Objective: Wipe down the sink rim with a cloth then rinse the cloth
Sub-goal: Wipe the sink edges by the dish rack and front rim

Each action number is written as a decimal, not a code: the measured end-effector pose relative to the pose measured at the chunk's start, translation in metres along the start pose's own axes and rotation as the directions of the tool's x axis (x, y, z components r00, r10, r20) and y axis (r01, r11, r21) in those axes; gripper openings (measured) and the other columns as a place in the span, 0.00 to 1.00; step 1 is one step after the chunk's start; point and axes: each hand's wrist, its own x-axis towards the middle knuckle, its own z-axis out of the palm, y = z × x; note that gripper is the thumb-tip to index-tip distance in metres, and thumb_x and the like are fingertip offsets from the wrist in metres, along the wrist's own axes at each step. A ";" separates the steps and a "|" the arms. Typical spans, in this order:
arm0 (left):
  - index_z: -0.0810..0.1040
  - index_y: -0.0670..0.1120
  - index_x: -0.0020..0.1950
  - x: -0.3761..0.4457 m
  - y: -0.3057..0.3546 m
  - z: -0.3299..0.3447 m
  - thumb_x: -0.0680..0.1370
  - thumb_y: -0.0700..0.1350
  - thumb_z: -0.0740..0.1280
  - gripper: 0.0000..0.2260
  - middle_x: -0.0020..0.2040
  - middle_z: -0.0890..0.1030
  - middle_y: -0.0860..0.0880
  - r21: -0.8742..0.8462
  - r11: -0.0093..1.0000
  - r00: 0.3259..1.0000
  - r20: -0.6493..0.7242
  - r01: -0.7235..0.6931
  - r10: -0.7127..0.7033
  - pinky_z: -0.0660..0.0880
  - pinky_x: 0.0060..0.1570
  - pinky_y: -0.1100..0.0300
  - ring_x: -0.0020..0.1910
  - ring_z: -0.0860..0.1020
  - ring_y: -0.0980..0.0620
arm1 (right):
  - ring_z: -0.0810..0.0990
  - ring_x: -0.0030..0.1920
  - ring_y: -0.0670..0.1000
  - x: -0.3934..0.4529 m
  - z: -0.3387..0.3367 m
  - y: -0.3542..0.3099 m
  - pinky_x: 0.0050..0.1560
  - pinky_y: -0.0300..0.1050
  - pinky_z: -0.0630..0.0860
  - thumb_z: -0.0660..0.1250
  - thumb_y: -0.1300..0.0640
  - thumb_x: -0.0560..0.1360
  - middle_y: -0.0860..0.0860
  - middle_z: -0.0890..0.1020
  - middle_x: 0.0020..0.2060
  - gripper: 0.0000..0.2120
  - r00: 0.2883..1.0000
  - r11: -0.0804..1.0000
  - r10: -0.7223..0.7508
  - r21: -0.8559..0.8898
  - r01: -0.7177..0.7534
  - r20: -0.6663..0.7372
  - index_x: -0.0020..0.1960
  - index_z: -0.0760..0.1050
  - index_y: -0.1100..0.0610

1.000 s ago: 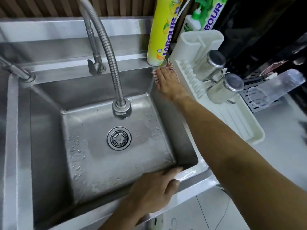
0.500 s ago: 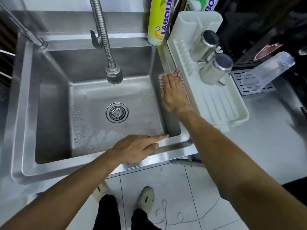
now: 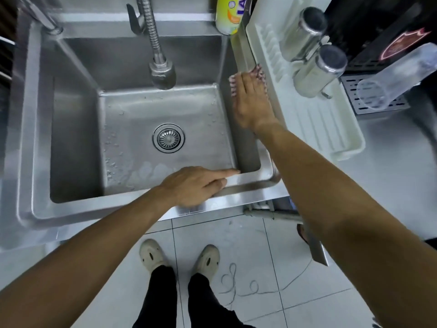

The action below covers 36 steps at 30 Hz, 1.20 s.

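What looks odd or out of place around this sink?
A thin cord lies looped loosely across the floor tiles near the person's shoes. A clear plastic cup lies on its side on the metal grate. Nothing looks spilled or broken.

Setting: a kitchen or drinks-counter wash area. A deep steel sink is sitting under a flexible spring tap. A yellow dish-soap bottle is standing at the back rim. A white plastic drying rack is holding two steel cups; a clear plastic jug is lying on a drip tray. Pale floor tiles are showing below.
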 end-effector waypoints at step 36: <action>0.69 0.59 0.45 -0.029 -0.004 -0.002 0.86 0.60 0.44 0.18 0.53 0.81 0.48 0.168 0.963 0.976 -0.100 0.211 -0.196 0.66 0.46 0.53 0.46 0.71 0.46 | 0.74 0.70 0.58 -0.219 0.019 -0.038 0.77 0.59 0.61 0.55 0.53 0.85 0.53 0.82 0.62 0.16 0.985 0.975 0.053 0.222 -0.015 -0.166 0.62 0.79 0.57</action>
